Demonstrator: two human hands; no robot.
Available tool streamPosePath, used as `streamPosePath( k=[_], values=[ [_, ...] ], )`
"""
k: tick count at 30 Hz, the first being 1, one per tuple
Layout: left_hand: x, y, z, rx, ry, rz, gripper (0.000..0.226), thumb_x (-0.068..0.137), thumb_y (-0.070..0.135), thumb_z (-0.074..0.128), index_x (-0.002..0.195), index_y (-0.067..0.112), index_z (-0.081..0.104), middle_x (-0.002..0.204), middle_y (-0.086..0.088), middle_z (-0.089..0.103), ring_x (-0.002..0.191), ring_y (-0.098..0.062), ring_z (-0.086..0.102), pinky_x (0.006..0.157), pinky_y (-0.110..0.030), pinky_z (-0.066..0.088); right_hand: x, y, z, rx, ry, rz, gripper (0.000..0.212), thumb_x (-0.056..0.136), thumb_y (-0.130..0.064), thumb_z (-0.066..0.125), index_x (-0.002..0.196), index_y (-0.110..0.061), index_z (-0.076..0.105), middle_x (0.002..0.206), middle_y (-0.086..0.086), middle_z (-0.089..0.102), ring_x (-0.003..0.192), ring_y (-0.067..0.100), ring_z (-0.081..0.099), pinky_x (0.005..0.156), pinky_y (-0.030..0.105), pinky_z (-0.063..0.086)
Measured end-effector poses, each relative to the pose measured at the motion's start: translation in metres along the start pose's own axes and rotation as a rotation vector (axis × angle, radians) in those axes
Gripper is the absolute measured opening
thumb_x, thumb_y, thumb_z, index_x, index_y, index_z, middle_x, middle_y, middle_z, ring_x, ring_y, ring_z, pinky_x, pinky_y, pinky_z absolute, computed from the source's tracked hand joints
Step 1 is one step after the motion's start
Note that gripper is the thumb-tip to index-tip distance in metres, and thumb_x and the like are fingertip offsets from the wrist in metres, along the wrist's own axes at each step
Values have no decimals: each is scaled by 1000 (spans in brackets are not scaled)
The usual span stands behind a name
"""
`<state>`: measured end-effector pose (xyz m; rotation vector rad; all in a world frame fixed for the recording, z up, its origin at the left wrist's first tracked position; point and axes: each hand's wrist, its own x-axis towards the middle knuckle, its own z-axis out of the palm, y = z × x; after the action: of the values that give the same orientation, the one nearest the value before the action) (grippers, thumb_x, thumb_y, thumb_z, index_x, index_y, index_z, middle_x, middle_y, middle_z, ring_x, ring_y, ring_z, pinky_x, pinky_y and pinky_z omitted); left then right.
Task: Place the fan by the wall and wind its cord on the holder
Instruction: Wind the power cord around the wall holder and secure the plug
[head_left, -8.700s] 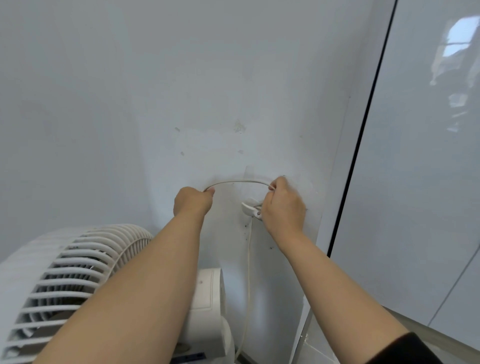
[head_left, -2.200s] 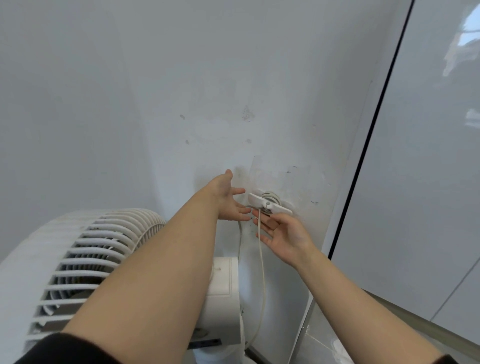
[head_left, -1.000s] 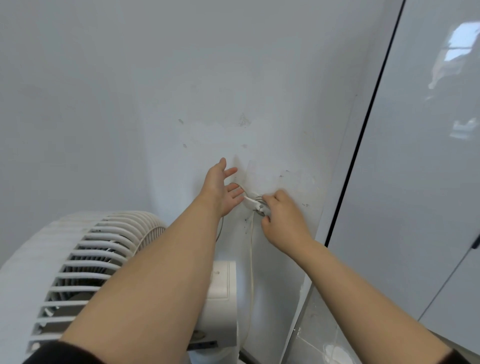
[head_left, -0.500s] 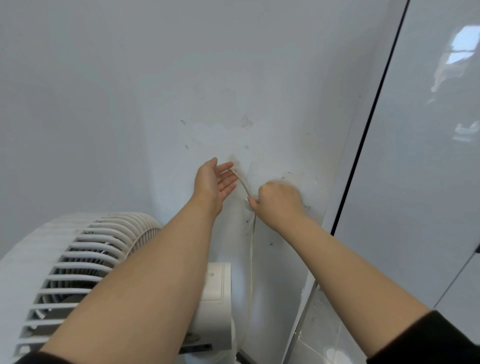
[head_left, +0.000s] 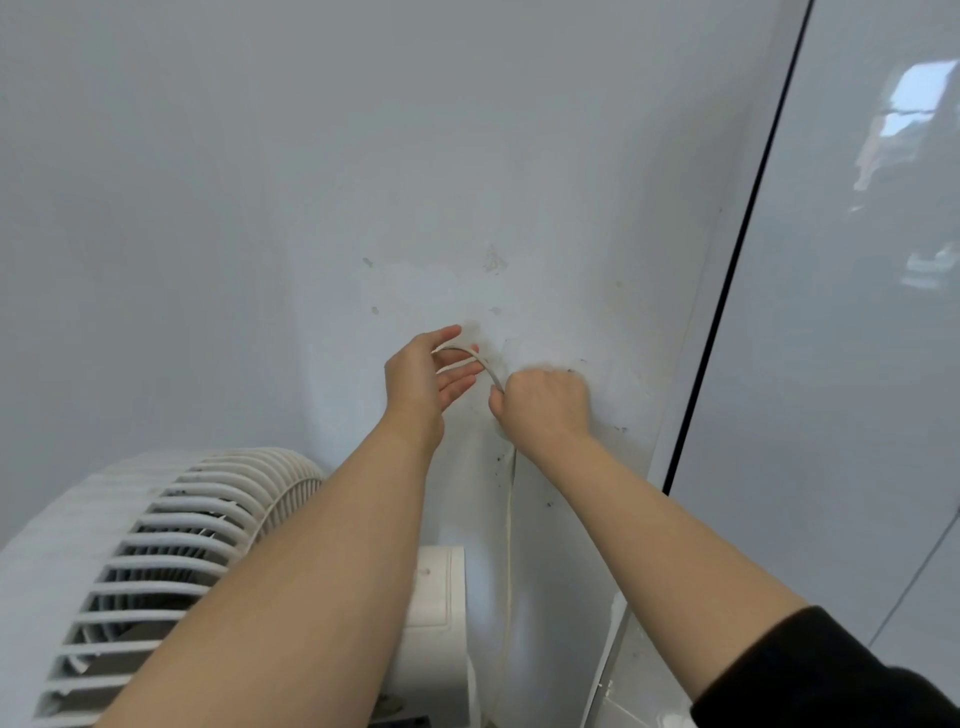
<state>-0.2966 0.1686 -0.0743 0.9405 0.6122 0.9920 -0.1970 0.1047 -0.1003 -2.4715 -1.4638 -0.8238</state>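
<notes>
**Cord held in an arc between 2 hands at the wall**

The cord (head_left: 480, 358) is thin and off-white. It makes a short arc in front of the wall (head_left: 363, 156), between the 2 hands. The left end of the arc lies across the fingers of the left hand (head_left: 423, 376), and the right end goes into the right hand (head_left: 543, 405). Below the right hand, 1 more stretch of the same cord hangs almost straight down along the wall to the bottom of the view.

The left hand is not closed. Its fingers are nearly straight, a little spread, and point to the right, and the cord touches them. I cannot tell if the thumb presses on the cord. The right hand is curled into a fist around the cord, very near the wall or touching it. This hand is slightly blurred.

The fan (head_left: 156, 561) stands low on the left, close to the wall, and its round white grille fills the lower left corner. The left forearm crosses in front of it. The white base (head_left: 441, 597) of the fan is just left of the hanging cord.

The wall is pale, with small dark marks and a scuffed patch above the hands. On the right, a thin black line (head_left: 727, 291) separates the wall from a glossy white panel (head_left: 857, 415). A black sleeve (head_left: 810, 670) covers the right arm in the lower right corner.
</notes>
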Motion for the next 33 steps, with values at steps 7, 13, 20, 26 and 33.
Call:
streamPosePath(
  k=[7,13,20,26,33],
  values=[
    [2,-15,-9,803,40,273,47,80,-4,42,120,14,60,115,1,64,96,-13,58,80,-22,47,-3,6,-3,86,-26,32,33,93,-19,40,61,-11,39,89,7,66,82,27,59,62,29,29],
    [6,-16,-8,987,70,131,19,76,5,47,61,16,50,68,-3,54,65,-22,48,59,-23,36,-5,13,-13,192,-127,74,38,91,-20,46,57,-14,30,61,0,36,71,24,44,61,28,30],
    [1,-14,-19,1490,-111,-161,15,90,20,55,87,5,54,75,-5,47,80,-23,49,66,-27,40,-1,19,-11,319,-156,135,32,88,-13,43,57,-12,38,71,6,56,74,27,53,60,29,34],
    [0,-14,-28,1405,-153,-436,35,99,23,39,76,4,56,80,-9,55,58,-17,49,51,-24,41,1,23,-6,348,-169,140,31,85,-5,41,56,-11,35,60,2,39,68,26,45,51,29,25],
    [19,-18,-43,949,290,-89,57,85,59,46,83,4,64,73,-10,67,67,-27,64,81,-38,57,2,29,-7,380,-192,111,30,87,-6,39,57,-10,35,63,2,37,70,26,41,46,28,20]
  ],
)
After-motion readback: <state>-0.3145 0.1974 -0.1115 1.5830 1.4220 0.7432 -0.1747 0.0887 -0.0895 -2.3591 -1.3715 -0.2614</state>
